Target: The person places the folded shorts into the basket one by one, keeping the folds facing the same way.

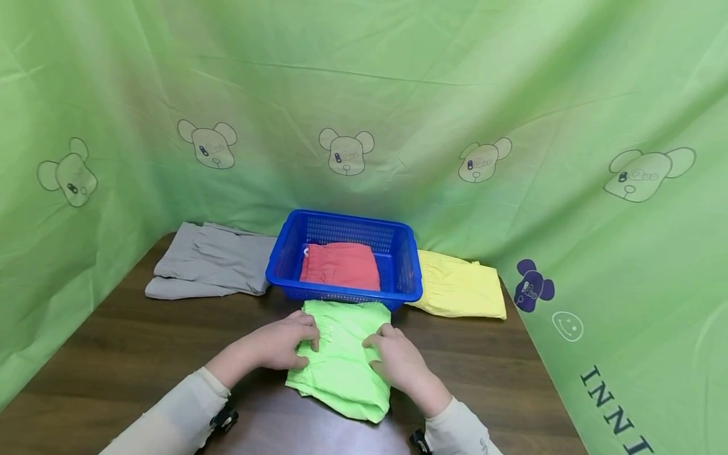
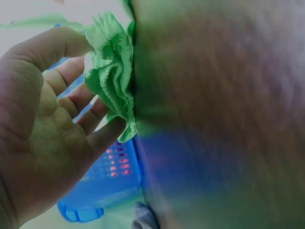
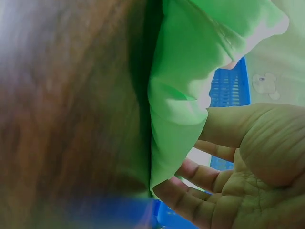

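Green curtain (image 1: pixel 409 76) is hanging around a brown table (image 1: pixel 483 385), where a blue basket (image 1: pixel 287 253) is standing beside folded grey cloth (image 1: pixel 213 260). Lime cloth (image 1: pixel 344 370) is lying folded just in front of the basket, yellow cloth (image 1: pixel 461 287) is resting at the right, and red cloth (image 1: pixel 341 265) is lying inside. Left grip (image 1: pixel 284 344) and right grip (image 1: pixel 400 361) are touching the lime cloth's opposite sides, fingers loosely spread.
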Demonstrator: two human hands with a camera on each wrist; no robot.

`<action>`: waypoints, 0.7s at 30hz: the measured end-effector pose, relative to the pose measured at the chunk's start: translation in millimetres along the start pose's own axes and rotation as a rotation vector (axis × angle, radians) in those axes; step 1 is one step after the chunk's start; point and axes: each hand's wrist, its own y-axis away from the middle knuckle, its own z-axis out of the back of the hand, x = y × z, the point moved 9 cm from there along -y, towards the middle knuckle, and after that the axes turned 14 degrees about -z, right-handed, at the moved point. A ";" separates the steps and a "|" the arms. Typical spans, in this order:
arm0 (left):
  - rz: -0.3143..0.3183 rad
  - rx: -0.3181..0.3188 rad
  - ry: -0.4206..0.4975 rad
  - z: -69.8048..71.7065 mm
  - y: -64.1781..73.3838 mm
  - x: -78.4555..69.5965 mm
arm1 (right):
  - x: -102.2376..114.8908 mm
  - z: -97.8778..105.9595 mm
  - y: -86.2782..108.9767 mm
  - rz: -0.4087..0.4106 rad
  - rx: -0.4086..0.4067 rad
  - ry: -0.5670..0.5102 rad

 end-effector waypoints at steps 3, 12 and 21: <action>0.000 -0.009 0.005 1.4 2.5 1.7 | 2.7 -0.7 0.3 0.005 -0.004 -0.009; 0.052 -0.028 0.011 3.3 0.5 -4.1 | 2.5 -0.9 1.1 -0.013 0.003 -0.006; 0.063 -0.054 0.003 3.4 0.4 -7.4 | 1.4 -1.5 0.6 -0.004 0.014 -0.011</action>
